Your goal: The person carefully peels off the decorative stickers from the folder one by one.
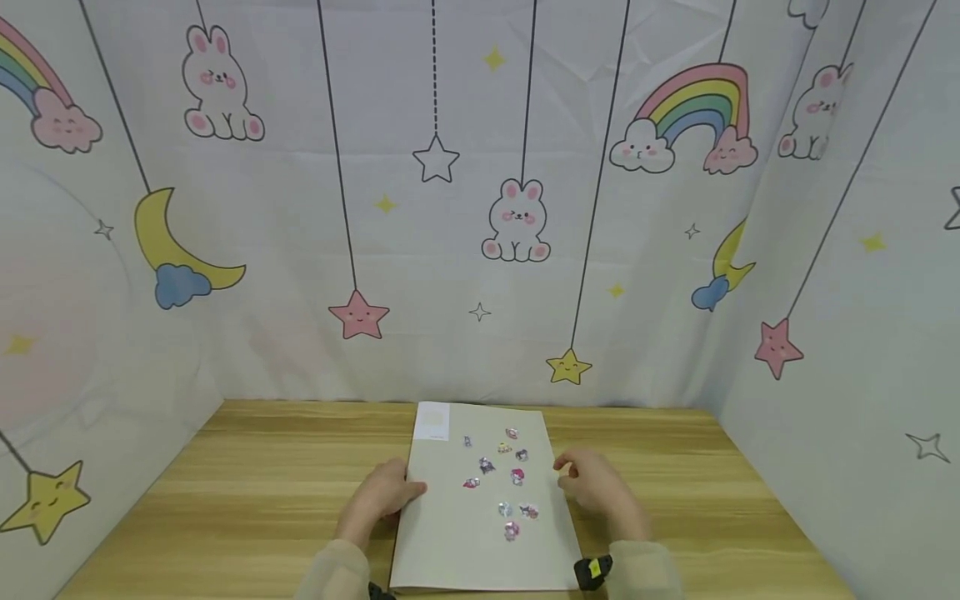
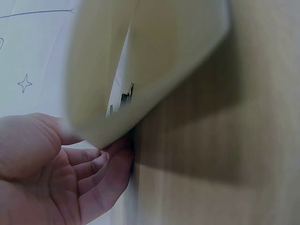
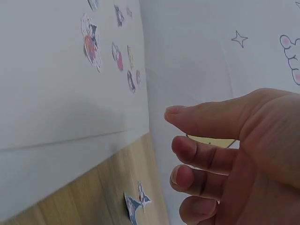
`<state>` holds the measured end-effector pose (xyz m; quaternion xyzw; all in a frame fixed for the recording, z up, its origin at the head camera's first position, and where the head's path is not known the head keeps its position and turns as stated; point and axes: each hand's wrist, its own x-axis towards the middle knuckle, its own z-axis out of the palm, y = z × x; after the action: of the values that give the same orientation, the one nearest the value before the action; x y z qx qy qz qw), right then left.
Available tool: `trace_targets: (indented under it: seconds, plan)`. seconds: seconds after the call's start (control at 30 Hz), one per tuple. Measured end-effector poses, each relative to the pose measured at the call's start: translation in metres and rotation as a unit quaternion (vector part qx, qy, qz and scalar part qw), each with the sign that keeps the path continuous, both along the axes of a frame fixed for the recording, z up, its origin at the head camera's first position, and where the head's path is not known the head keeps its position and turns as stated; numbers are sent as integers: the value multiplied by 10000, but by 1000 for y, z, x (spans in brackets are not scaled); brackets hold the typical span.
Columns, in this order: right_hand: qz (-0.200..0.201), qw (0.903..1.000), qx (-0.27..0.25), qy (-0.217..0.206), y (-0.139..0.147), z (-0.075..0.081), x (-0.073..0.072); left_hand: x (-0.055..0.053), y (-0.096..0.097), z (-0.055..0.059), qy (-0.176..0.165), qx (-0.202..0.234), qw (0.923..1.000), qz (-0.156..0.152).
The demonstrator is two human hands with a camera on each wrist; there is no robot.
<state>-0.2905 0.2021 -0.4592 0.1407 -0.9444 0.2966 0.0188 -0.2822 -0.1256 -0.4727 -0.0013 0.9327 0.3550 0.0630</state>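
Observation:
A large off-white paper folder [image 1: 442, 542] lies in front of me in the head view, with several small cartoon cutouts [image 1: 517, 477] scattered over its cover. My left hand [image 1: 384, 490] pinches the folder's left edge, thumb on top and fingers underneath. From the left wrist, the folder's edge [image 2: 105, 136] bows up off the table, and a dark metal clip [image 2: 125, 97] shows inside the gap. Just off the right edge is my right hand [image 1: 596, 483], its fingers loosely bent and holding nothing; the right wrist view shows the thumb apart from the fingers.
Two small cutouts [image 3: 132, 206] are on the wooden table [image 1: 300, 450] beside the folder in the right wrist view. A white label [image 1: 432, 421] marks the folder's upper left corner. Printed cloth [image 1: 450, 250] hangs behind and on both sides.

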Motion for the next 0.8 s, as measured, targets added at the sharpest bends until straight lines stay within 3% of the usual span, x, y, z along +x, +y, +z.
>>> trace_targets:
  seconds: [0.27, 0.8]
  plan:
    - [605, 9976, 289, -179, -23, 2, 4, 0, -1, 0, 27, 62, 10000, -66]
    - [853, 9928, 612, -580, -48, -6, 10, 0, -3, 0, 75, 180, 9998, -101]
